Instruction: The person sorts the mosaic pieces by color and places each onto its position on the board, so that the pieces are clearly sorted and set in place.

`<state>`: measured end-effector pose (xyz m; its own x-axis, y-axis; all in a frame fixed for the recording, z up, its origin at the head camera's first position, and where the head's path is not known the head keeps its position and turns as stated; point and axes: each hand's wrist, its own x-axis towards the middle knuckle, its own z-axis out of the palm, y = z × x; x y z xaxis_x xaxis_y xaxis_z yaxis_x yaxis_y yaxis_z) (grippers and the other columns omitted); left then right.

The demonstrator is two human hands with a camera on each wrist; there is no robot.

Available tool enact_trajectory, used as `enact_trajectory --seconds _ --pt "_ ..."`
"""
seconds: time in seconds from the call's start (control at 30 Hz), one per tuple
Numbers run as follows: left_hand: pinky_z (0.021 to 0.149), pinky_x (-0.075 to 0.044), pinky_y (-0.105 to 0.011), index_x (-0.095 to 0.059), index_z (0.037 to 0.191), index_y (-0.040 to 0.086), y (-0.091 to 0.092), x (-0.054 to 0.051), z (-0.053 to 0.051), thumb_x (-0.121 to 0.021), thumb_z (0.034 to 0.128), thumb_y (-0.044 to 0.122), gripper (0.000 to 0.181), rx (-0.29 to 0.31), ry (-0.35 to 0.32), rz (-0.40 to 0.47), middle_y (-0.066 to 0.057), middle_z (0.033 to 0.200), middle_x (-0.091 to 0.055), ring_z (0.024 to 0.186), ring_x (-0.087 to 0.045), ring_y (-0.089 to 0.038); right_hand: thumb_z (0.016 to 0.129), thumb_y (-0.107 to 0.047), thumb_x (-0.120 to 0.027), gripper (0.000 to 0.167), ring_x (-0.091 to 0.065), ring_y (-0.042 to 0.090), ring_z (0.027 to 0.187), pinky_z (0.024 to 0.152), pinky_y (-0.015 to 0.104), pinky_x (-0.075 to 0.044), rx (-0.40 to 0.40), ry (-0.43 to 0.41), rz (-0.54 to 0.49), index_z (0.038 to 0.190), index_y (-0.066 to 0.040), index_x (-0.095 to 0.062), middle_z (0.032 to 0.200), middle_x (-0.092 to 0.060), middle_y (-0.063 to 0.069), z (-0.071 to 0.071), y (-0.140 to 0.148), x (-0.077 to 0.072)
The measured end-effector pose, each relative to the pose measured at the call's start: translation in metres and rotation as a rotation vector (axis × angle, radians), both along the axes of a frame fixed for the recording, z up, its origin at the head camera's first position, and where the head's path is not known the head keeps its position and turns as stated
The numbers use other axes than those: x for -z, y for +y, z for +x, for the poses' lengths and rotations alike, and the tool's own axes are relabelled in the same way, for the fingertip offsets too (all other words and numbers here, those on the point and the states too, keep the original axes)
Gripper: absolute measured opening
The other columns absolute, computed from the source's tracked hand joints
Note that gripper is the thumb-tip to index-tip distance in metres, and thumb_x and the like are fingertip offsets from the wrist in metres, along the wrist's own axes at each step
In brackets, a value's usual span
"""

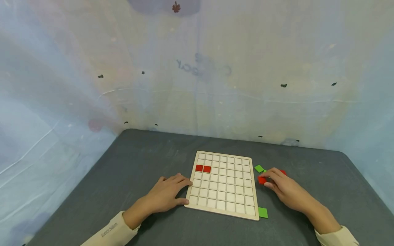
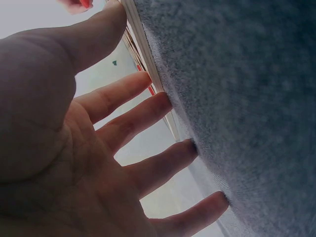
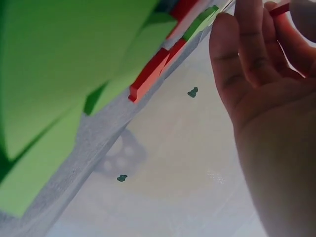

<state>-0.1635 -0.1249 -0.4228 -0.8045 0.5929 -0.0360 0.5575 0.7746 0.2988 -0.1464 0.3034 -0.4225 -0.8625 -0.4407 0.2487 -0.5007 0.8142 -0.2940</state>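
A pale wooden grid board point(image 1: 226, 213) lies on the dark table, with two red square tiles point(image 1: 199, 167) side by side in its cells near the upper left. My left hand point(image 1: 164, 194) is spread at the board's left edge, its thumb at the near corner; in the left wrist view the other fingertips point(image 2: 190, 147) reach down to the cloth surface. Right of the board, my right hand point(image 1: 289, 193) pinches a red square tile point(image 1: 262, 180) between thumb and fingers. That tile point(image 3: 280, 10) shows only as a thin edge in the right wrist view.
Beside the right hand lie a green tile point(image 1: 259, 168) and a partly covered red tile point(image 1: 283, 172). Another green tile point(image 1: 263, 212) touches the board's lower right side. Large green tiles point(image 3: 64, 64) fill the right wrist view's corner. A pale sheet point(image 1: 215, 112) hangs behind the table.
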Motion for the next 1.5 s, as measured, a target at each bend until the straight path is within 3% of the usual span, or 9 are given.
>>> enact_trajectory --seconds 0.3,0.97,1.23,1.5 --pt "0.101 -0.036 -0.066 -0.054 0.14 0.028 -0.001 0.0 0.0 -0.068 0.0898 0.052 0.057 0.005 0.003 0.004 0.004 0.145 -0.052 0.144 -0.042 -0.031 0.101 -0.021 -0.059 0.023 -0.06 0.006 0.099 0.081 0.032 -0.052 0.008 -0.017 -0.001 0.123 -0.02 -0.063 0.119 -0.059 -0.006 -0.007 -0.004 0.0" --pt "0.101 -0.036 -0.066 -0.055 0.14 0.028 0.001 0.0 0.001 -0.069 0.0884 0.051 0.059 -0.011 0.008 0.008 0.003 0.145 -0.053 0.143 -0.043 -0.031 0.101 -0.024 -0.059 0.025 -0.048 -0.003 0.083 0.071 0.023 -0.044 -0.017 -0.072 -0.037 0.125 -0.016 -0.062 0.118 -0.057 -0.004 -0.018 -0.015 -0.001" --pt "0.101 -0.035 -0.067 -0.054 0.14 0.029 0.002 0.0 0.001 -0.069 0.0885 0.051 0.058 -0.014 -0.001 0.009 0.003 0.146 -0.052 0.144 -0.041 -0.031 0.099 -0.024 -0.062 0.029 -0.058 0.001 0.094 0.077 0.027 -0.051 -0.022 -0.051 0.007 0.127 -0.019 -0.062 0.123 -0.057 -0.005 -0.02 -0.025 -0.002" --pt "0.102 -0.035 -0.067 -0.054 0.14 0.028 0.001 0.0 0.001 -0.07 0.0882 0.051 0.059 -0.018 -0.006 0.008 0.003 0.145 -0.052 0.144 -0.041 -0.03 0.097 -0.024 -0.065 0.028 -0.054 -0.002 0.085 0.072 0.024 -0.049 -0.046 -0.06 0.048 0.125 -0.02 -0.062 0.121 -0.057 -0.005 -0.024 -0.033 -0.006"
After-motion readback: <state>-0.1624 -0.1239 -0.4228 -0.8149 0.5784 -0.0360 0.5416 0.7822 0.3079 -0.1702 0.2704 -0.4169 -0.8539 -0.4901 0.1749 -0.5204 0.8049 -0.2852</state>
